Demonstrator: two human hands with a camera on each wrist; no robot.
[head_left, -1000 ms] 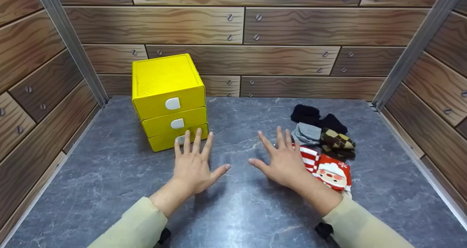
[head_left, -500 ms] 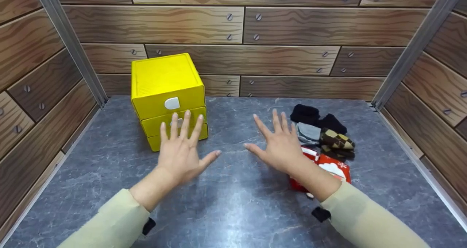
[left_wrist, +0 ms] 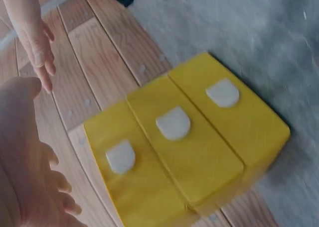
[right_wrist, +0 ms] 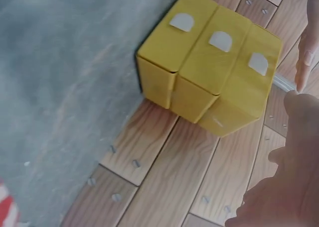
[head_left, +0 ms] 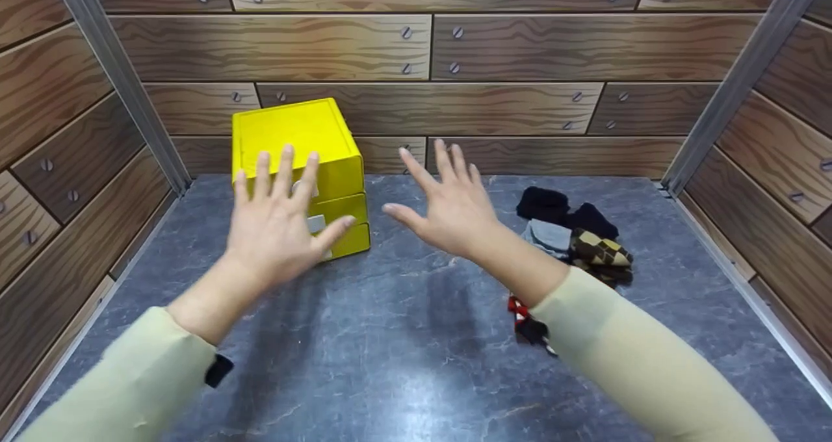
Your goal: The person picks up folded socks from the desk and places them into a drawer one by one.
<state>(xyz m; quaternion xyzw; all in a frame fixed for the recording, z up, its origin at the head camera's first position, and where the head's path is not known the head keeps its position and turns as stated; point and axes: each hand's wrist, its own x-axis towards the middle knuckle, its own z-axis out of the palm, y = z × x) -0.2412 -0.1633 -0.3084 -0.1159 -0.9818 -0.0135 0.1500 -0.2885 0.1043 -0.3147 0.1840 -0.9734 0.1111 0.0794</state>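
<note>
My left hand (head_left: 273, 227) is raised with fingers spread, overlapping the front of a yellow three-drawer box (head_left: 292, 133) in the head view. It holds nothing. To the right of the box, my right hand (head_left: 455, 208) is also in the air, fingers straight and spread, palm down. White tabs mark the drawer fronts, all three pushed in; the middle tab (left_wrist: 173, 123) shows plainly in the left wrist view. In the right wrist view the same box (right_wrist: 199, 87) stands apart from my right hand (right_wrist: 284, 182).
On the right of the grey marbled table (head_left: 390, 338) lie folded socks: black ones (head_left: 543, 203), a grey pair (head_left: 549, 236) and a brown checked pair (head_left: 599, 247). My right sleeve mostly hides red socks (head_left: 518, 309). Wood-print walls (head_left: 520, 45) enclose the back and sides.
Both hands have moved forward and to the left, rising off the table area. My right forearm now covers most of the red socks. Box and socks have stayed in place.
</note>
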